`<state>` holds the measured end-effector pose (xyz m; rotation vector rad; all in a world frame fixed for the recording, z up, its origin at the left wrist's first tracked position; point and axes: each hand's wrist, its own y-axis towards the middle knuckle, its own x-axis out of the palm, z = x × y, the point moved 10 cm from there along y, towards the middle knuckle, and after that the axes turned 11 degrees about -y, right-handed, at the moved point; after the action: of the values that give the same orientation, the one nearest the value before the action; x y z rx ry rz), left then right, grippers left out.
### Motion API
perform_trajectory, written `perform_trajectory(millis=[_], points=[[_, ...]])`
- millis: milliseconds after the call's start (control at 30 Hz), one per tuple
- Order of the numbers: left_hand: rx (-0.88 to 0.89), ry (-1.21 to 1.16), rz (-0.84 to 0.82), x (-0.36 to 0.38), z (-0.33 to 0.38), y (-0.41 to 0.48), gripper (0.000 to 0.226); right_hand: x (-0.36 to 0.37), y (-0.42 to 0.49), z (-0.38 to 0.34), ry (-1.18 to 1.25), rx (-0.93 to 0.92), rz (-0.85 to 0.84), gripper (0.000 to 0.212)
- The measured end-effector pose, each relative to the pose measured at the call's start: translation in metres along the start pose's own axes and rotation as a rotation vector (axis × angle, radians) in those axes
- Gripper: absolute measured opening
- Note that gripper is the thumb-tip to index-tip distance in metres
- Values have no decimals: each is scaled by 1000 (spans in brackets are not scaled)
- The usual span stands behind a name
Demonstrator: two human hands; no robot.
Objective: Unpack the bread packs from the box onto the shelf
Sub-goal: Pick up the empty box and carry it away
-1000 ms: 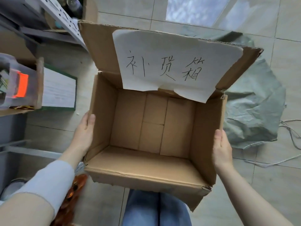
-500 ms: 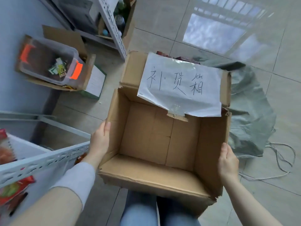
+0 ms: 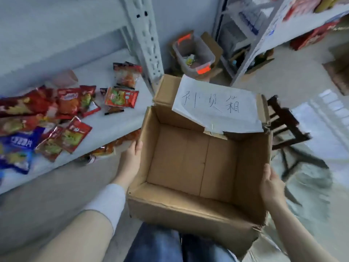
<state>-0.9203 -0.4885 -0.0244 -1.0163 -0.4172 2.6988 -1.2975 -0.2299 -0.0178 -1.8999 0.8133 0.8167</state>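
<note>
The left hand (image 3: 132, 157) and right hand (image 3: 272, 186) press flat, straight fingers on both sides of the open cardboard box (image 3: 181, 207), held between them. Red and blue packs (image 3: 72, 136) lie on the grey shelf (image 3: 109, 127), left of the left hand.

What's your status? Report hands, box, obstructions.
Empty box carried between left hand and right hand, palms on its walls. Loose packs on shelf. Nothing in the way.

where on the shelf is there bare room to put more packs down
Bare shelf lies between the red-and-green pack and the left wall of the box, just beyond the left hand. A thinner bare strip runs along the back wall, left of the upright post. The left end is crowded with overlapping snack packs.
</note>
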Motion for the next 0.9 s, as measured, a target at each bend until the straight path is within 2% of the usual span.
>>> perform_trajectory(millis=[167, 367, 500, 700, 900], points=[[-174, -95, 243, -107, -98, -69, 43, 51, -56, -93, -138, -257, -93, 48], [-411, -211, 517, -221, -231, -185, 42, 139, -163, -191, -290, -526, -203, 48], [-507, -269, 682, -289, -307, -278, 42, 214, -265, -255, -414, -758, -300, 50], [-694, -393, 1017, -364, -399, -414, 42, 328, -438, -339, -596, -1054, -405, 55], [-854, -520, 1269, -423, -476, -515, 45, 439, -617, -399, -635, -1357, -548, 49]])
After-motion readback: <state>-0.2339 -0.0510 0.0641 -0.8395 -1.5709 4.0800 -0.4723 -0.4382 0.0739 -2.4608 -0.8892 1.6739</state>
